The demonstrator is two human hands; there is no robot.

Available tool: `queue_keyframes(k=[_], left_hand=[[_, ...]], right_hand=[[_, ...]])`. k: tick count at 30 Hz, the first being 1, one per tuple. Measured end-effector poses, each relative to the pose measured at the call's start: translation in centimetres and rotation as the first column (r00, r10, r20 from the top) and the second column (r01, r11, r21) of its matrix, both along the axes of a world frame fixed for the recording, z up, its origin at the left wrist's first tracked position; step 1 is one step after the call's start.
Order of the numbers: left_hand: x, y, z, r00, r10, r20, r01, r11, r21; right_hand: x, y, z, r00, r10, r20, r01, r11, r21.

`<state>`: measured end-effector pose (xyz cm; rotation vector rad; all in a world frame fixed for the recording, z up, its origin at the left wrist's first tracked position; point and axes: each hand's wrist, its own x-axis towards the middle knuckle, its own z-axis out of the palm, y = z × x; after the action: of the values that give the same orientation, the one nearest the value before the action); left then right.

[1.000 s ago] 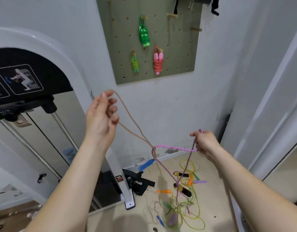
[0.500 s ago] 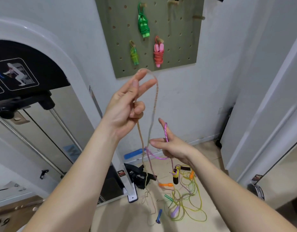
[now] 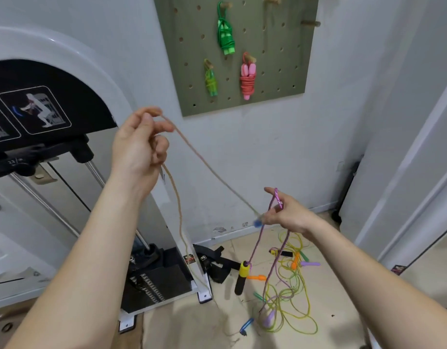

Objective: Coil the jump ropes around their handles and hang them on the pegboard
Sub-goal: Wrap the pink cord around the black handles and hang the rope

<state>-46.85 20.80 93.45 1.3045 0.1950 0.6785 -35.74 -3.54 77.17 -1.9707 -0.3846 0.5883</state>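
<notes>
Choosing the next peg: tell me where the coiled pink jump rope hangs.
Head view: the coiled pink jump rope hangs on the olive-green pegboard, right of the yellow-green coiled rope and below-right of the bright green rope.

I stand in a gym room: weight-stack machine (image 3: 147, 285) at frame left, pegboard (image 3: 280, 71) with coiled jump ropes (image 3: 248, 83) upper centre.
</notes>
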Motion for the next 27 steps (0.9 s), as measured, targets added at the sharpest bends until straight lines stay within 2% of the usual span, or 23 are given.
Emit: queue_keyframes(k=[2,3,5,6,7,9,11,13,17,20,22,24,26,27], left_hand=[[-0.1,0.6,-0.3,0.998,0.019,0.06,-0.008,0.983,-0.185],[0.0,1.0,-0.5,0.996,0.014,0.083,0.005,0.973,-0.23],[0.4,1.4,-1.3,0.994,-0.054,0.095,0.076,0.967,-0.245],[0.7,1.3,-1.9,0.991,-0.11,0.076,0.125,0.964,-0.236],[1.1,1.0,-2.7,0.986,-0.163,0.039,0.168,0.96,-0.224],[1.7,0.1,-4.9,0.971,-0.223,-0.085,0.208,0.966,-0.154],[2.1,-0.6,-7.6,0.948,-0.183,-0.26,0.19,0.982,0.004],[2.5,-0.7,-10.3,0.906,-0.063,-0.419,0.147,0.974,0.171],[2.8,-0.2,-14.7,0.789,0.109,-0.605,0.118,0.939,0.323],[2.3,-0.7,-15.9,0.631,0.168,-0.757,0.36,0.802,0.477],[1.8,-2.2,-15.3,0.658,0.05,-0.752,0.475,0.746,0.466],[1.4,-4.5,-15.0,0.694,-0.239,-0.679,0.598,0.717,0.359],[0.7,-7.1,-15.9,0.599,-0.429,-0.677,0.752,0.592,0.29],[0.4,-7.9,-17.0,0.538,-0.442,-0.718,0.807,0.517,0.286]], right_hand=[[0.3,-0.7,-0.3,0.998,0.019,0.063,-0.008,0.985,-0.17],[0.4,-1.0,-0.4,0.994,0.037,0.102,-0.008,0.961,-0.276],[0.6,-1.0,-0.1,0.975,0.098,0.202,0.006,0.888,-0.461],[0.7,-0.9,0.3,0.964,0.092,0.249,0.039,0.88,-0.474],[0.7,-0.6,0.9,0.958,0.055,0.281,0.072,0.904,-0.421],[0.6,0.3,2.1,0.966,-0.051,0.252,0.103,0.975,-0.196],[0.1,0.8,4.1,0.986,-0.14,0.089,0.13,0.986,0.107],[-0.5,0.9,6.6,0.989,-0.106,-0.1,0.135,0.928,0.347],[-1.3,0.6,10.3,0.983,0.048,-0.179,0.052,0.857,0.513],[-2.0,0.8,11.7,0.972,0.107,-0.21,0.046,0.788,0.614],[-2.3,1.1,12.3,0.962,0.131,-0.24,0.073,0.721,0.689],[-2.6,1.6,12.8,0.949,0.133,-0.286,0.142,0.628,0.765],[-2.6,2.2,13.5,0.928,0.136,-0.346,0.236,0.502,0.832],[-2.6,2.5,13.8,0.921,0.129,-0.367,0.278,0.44,0.854]])
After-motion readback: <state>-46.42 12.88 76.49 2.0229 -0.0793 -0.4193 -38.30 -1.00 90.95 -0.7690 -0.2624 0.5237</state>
